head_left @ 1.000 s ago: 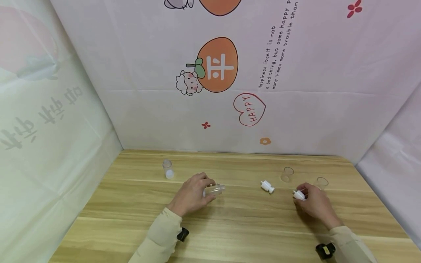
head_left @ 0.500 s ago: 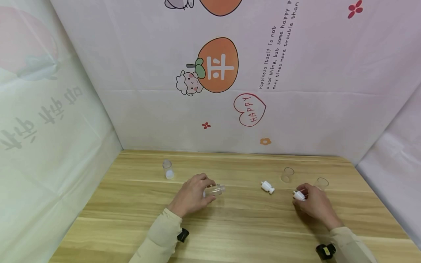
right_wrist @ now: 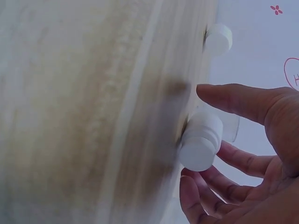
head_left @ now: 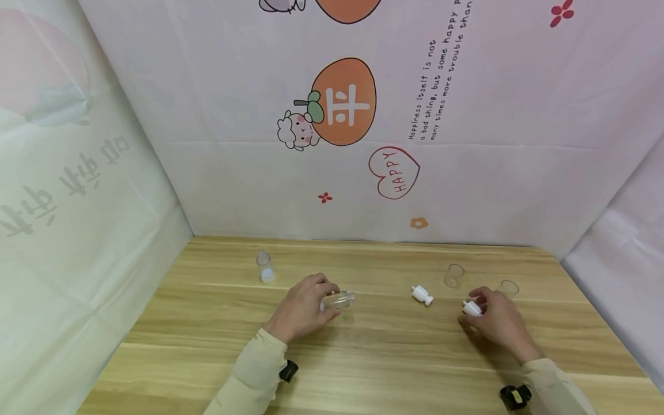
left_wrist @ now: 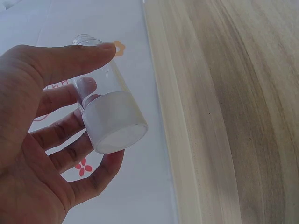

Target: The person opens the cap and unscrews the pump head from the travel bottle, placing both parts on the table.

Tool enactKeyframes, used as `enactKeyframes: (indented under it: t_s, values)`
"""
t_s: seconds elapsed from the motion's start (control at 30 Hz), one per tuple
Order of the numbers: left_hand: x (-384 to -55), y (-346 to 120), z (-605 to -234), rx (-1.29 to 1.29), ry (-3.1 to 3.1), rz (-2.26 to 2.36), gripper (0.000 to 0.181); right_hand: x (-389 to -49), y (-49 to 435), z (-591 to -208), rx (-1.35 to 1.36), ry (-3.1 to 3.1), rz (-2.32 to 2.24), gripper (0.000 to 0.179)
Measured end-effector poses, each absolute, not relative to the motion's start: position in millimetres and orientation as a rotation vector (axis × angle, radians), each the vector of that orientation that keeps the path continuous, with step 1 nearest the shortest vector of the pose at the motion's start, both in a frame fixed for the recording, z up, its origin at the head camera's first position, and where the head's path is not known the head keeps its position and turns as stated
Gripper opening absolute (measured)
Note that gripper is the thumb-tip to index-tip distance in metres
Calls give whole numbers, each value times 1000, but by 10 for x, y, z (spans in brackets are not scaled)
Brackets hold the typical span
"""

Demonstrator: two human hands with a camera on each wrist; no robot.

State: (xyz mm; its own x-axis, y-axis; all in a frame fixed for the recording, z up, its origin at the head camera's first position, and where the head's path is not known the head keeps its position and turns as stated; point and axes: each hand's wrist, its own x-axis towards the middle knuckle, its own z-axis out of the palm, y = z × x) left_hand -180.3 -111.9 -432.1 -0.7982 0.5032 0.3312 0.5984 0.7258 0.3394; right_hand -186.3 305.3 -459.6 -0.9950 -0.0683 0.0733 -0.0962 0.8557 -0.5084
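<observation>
My left hand [head_left: 306,304] grips a small clear bottle [head_left: 339,300] held sideways, its bare neck pointing right. In the left wrist view, thumb and fingers wrap round the bottle [left_wrist: 110,102], whose base end is white. My right hand [head_left: 498,320] is around a white pump head [head_left: 472,308] lying on the table. In the right wrist view, a gap separates the thumb from this pump head [right_wrist: 201,142], and the fingers are beside and behind it; whether any touches it I cannot tell. A second white pump head [head_left: 422,295] lies to the left of that hand.
Another clear bottle with a white base [head_left: 266,267] is at the back left of the wooden table [head_left: 363,369]. Two clear caps, one [head_left: 453,276] behind the pump heads and one [head_left: 509,287] behind my right hand, stand at the right. A printed cloth [head_left: 249,190] hangs behind.
The right thumb and fingers have spread slightly further apart around the pump head, which stays where it was. The left hand and its bottle have not visibly moved.
</observation>
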Motion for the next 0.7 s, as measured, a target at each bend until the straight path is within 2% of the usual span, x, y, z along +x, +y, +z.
enactKeyframes:
  t_s: [0.3,0.7]
  values:
    - [-1806,-1115,-4324,-879,-2713,-638,34,-1839,3058,-4474,98,-3009,810,70]
    - [-1857,-1148,-4335,-825,-2736,-712,34,-1763,2947,-4256,162,-2969,795,66]
